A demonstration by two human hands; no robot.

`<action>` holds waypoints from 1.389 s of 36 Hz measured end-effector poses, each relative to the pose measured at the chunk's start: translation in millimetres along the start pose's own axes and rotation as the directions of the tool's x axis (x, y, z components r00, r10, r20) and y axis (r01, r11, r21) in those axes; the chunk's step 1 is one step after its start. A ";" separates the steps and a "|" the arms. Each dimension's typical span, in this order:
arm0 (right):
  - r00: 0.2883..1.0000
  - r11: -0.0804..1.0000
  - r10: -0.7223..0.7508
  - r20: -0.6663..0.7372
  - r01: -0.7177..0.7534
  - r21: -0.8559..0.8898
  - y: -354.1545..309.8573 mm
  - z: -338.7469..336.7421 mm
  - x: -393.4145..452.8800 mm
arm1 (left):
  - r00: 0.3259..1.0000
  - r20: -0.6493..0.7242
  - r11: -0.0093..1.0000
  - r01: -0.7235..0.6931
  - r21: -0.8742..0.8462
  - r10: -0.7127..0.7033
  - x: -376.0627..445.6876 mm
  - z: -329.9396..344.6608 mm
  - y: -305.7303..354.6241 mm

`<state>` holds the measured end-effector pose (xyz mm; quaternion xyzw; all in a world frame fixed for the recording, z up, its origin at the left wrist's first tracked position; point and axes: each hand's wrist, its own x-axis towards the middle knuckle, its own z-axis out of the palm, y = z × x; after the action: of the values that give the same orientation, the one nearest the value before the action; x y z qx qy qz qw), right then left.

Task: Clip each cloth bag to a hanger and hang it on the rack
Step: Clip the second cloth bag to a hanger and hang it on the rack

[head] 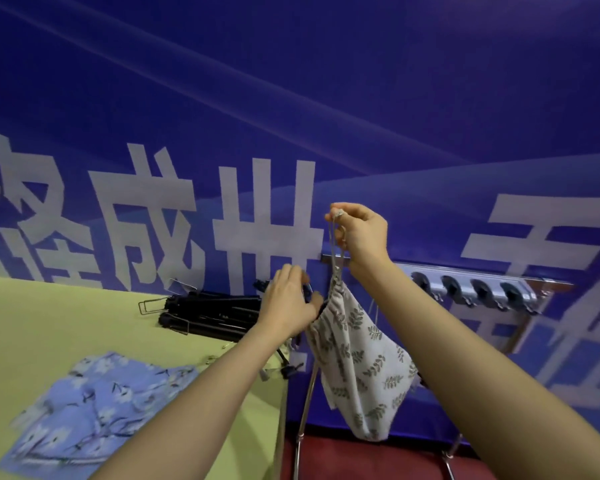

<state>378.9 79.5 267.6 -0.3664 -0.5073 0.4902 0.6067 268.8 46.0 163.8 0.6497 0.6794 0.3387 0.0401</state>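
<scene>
A: Nearest, at lower left of the frame, what lies on the yellow-green tabletop (49, 327)?

B: A flat pile of blue flower-print cloth bags (94, 407), waiting their turn.

A: And the hands?

B: Mid-frame, the left hand (288, 306) is closed around a black plastic clip hanger (310, 292), fingers pressed onto it at the mouth of a white cloth drawstring bag with grey leaf print (357, 358). It looks like the hand is working the clip onto the fabric, though the hand hides the clip.

A: The right hand?

B: Higher, centre of the frame, the right hand (357, 233) pinches the bag's pale drawstring cord (333, 251) between thumb and fingertips. Lifting the cord likely keeps the bag hanging straight, so its gathered top edge presents to the clip.

A: So the bag is in the air?

B: Yes, hanging free beside the table's right edge, in front of the metal rack (465, 275).

A: Farther back?

B: A stack of spare black hangers (215, 313) at the table's far edge, then the rack's grey rail with dark hooks at right, against a blue banner with white characters (291, 98).
</scene>
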 end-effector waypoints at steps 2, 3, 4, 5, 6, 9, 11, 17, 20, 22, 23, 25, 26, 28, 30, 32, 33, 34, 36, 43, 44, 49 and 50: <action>1.000 0.999 0.020 0.018 -0.019 -0.030 6.1 -11.1 -6.4 | 0.994 0.080 0.995 -0.065 -0.077 0.071 -2.5 5.4 17.2; 0.999 0.999 0.030 0.024 -0.028 -0.044 8.6 -17.7 -9.3 | 0.989 0.124 0.990 -0.064 -0.127 0.080 -3.8 9.5 27.4; 0.999 0.998 0.035 0.030 -0.033 -0.056 10.3 -24.2 -11.8 | 0.984 0.169 0.981 -0.029 -0.190 0.062 -4.4 13.8 37.1; 0.999 0.997 0.036 0.034 -0.034 -0.064 11.3 -30.6 -13.6 | 0.978 0.208 0.967 0.022 -0.254 0.032 -4.5 19.4 46.2; 0.999 0.997 0.034 0.038 -0.031 -0.072 11.2 -36.7 -15.0 | 0.971 0.241 0.951 0.069 -0.301 0.005 -2.8 27.3 52.1; 0.999 0.993 -0.010 0.030 0.014 -0.118 10.0 -54.7 -17.2 | 0.946 0.323 0.956 0.108 -0.274 -0.015 -0.8 49.4 64.1; 0.999 0.990 -0.048 0.010 0.049 -0.131 10.2 -67.3 -17.7 | 0.926 0.377 0.979 0.073 -0.189 0.004 -3.0 60.2 69.8; 0.993 0.993 -0.097 -0.063 0.092 -0.076 15.3 -96.4 -20.3 | 0.913 0.402 0.998 -0.061 -0.035 0.070 -19.5 98.0 67.2; 0.992 0.996 -0.077 -0.099 0.072 -0.049 21.8 -104.1 -22.8 | 0.896 0.440 0.995 -0.091 0.041 0.063 -26.2 109.5 63.2; 0.992 0.998 -0.059 -0.114 0.055 -0.040 26.2 -108.5 -24.9 | 0.885 0.464 0.986 -0.116 0.120 0.048 -28.4 112.8 62.1; 0.991 0.998 -0.054 -0.119 0.050 -0.043 28.3 -110.6 -25.3 | 0.881 0.472 0.980 -0.126 0.152 0.040 -28.9 114.2 62.0; 0.991 0.997 -0.056 -0.123 0.049 -0.061 31.8 -113.9 -25.9 | 0.878 0.479 0.972 -0.128 0.199 0.017 -29.0 118.5 60.8; 0.990 0.996 -0.062 -0.124 0.053 -0.070 32.9 -115.4 -25.8 | 0.875 0.485 0.971 -0.117 0.208 0.001 -29.0 120.6 61.0; 0.989 0.993 -0.076 -0.127 0.064 -0.098 34.4 -118.8 -25.4 | 0.852 0.522 0.968 -0.113 0.225 -0.022 -28.1 124.1 62.3; 0.989 0.991 -0.078 -0.126 0.063 -0.119 35.8 -122.4 -25.7 | 0.811 0.583 0.950 -0.153 0.272 -0.036 -24.9 126.7 64.2; 0.988 0.990 -0.075 -0.136 0.056 -0.133 39.6 -126.4 -26.0 | 0.761 0.647 0.935 -0.192 0.297 -0.050 -21.4 127.1 67.8; 0.987 0.989 -0.070 -0.145 0.050 -0.136 42.1 -128.4 -26.2 | 0.736 0.675 0.938 -0.191 0.290 -0.058 -20.1 126.8 69.4; 0.986 0.990 -0.061 -0.153 0.040 -0.136 44.5 -130.6 -26.8 | 0.713 0.697 0.946 -0.175 0.273 -0.069 -19.3 127.3 70.4; 0.986 0.989 -0.041 -0.160 0.017 -0.146 49.3 -135.3 -27.7 | 0.666 0.742 0.970 -0.127 0.209 -0.072 -18.2 131.1 71.5; 0.981 0.962 0.046 -0.191 -0.095 -0.257 72.0 -160.8 -35.0 | 0.684 0.725 0.992 0.012 -0.123 0.082 -13.6 153.1 79.2; 0.978 0.955 0.061 -0.198 -0.115 -0.274 75.6 -165.8 -36.3 | 0.716 0.692 0.981 0.050 -0.190 0.098 -12.6 155.2 79.6; 0.974 0.928 0.127 -0.186 -0.183 -0.324 91.2 -195.7 -37.1 | 0.754 0.643 0.919 0.151 -0.363 0.130 -8.3 163.4 94.1; 0.974 0.920 0.137 -0.183 -0.194 -0.340 95.4 -203.0 -34.3 | 0.750 0.649 0.922 0.151 -0.357 0.129 -5.5 167.1 99.0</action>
<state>555.3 81.0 125.0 -0.5488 -0.5060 0.4098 0.5243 437.0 101.9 84.2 0.7017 0.5440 0.2140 0.4074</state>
